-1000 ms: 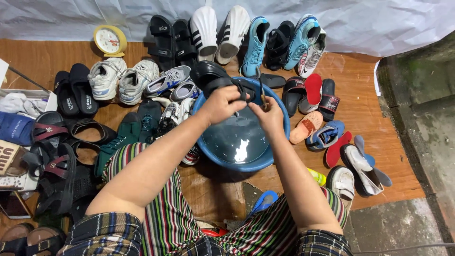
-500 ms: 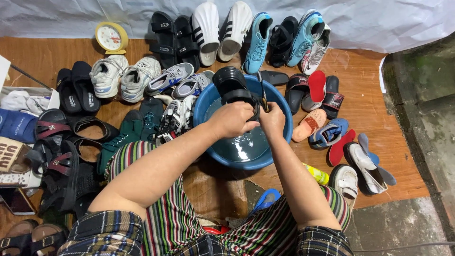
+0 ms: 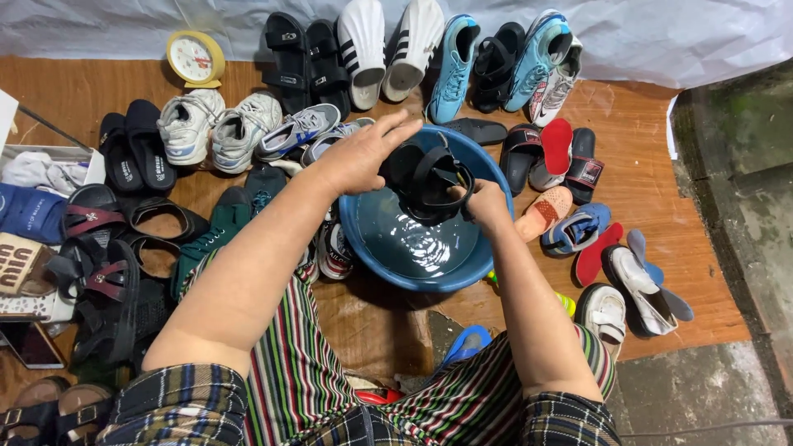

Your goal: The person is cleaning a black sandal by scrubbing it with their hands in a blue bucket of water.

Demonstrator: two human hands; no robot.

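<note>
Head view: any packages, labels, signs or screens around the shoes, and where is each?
Clock: top left by the sheet, round, yellow rim, white dial.
Phone: lower left edge, flat dark screen, unlit.
Printed bag: left edge, brown and cream with large lettering.
Box: left edge, white, open, cloth inside.
Slide: right of the basin, black with a red-and-white strap label.

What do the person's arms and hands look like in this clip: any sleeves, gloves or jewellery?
Both hands are bare: no gloves on the left hand or the right hand, and no watch or bracelet shows at either wrist. The forearms are uncovered up to short plaid sleeves in dark blue, yellow and white checks. Any rings are too small to tell.
</note>
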